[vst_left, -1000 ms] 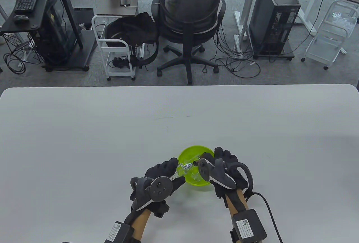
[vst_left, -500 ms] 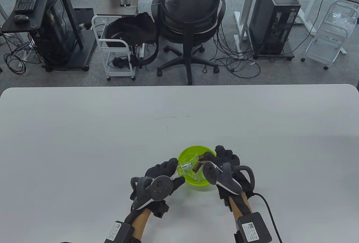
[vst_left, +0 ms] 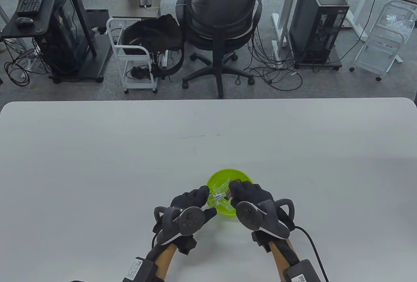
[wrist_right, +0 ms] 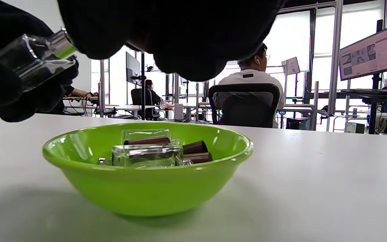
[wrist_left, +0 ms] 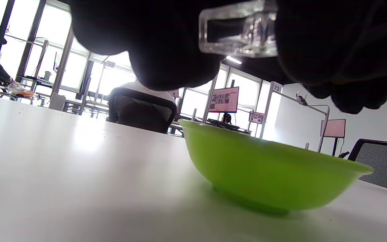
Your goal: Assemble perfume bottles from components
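Table view | left hand [vst_left: 190, 204] grips bottle [vst_left: 216, 196] (clear) | right hand [vst_left: 252, 197] curled beside

You face the table [vst_left: 97, 164]; the bowl [vst_left: 217, 177] sits on it near your edge, slightly right of centre. Your left hand [vst_left: 189, 208] is just left of the bowl, your right hand [vst_left: 257, 208] just right of it, both reaching over its near rim. Between the two hands, above the bowl, lies the bottle [vst_left: 217, 196], its base toward your left fingers [vst_left: 198, 194] and its neck toward your right. Inside the bowl, bottle bodies [wrist_right: 146, 156] lie at centre with caps [wrist_right: 195, 148] just to their right. Beyond the table's far edge stands an office chair [vst_left: 221, 18].
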`<state>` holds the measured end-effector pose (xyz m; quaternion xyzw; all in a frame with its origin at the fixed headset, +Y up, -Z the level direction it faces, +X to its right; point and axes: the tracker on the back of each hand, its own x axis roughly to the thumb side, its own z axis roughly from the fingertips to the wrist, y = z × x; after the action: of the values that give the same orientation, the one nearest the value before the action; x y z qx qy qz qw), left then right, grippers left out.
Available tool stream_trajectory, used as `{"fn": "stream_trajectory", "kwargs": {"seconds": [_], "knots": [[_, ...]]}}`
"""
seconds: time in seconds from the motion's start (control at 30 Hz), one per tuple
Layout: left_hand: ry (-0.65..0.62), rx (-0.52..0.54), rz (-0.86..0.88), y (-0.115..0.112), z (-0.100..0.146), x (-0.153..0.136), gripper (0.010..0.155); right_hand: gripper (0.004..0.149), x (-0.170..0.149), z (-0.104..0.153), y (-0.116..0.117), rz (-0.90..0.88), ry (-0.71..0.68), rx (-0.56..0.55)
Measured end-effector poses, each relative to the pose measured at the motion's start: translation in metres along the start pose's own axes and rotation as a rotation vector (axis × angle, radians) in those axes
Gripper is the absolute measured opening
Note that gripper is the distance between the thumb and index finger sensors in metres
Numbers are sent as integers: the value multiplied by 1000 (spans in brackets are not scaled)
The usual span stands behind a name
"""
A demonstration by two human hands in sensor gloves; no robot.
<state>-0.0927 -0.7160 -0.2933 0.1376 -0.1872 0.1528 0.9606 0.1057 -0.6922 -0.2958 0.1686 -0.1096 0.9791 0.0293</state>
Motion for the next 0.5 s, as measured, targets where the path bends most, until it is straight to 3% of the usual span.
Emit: {"fn": "stream_trajectory", "kwargs": {"seconds": [0.33,0.5], "knots": [[-38,-14,-22,-2,0,7,73,54,9,2,0,14,-52,1],[-42,-26,-16,-2,1,6,73,55,5,3,-7,-169,-83,32]]}}
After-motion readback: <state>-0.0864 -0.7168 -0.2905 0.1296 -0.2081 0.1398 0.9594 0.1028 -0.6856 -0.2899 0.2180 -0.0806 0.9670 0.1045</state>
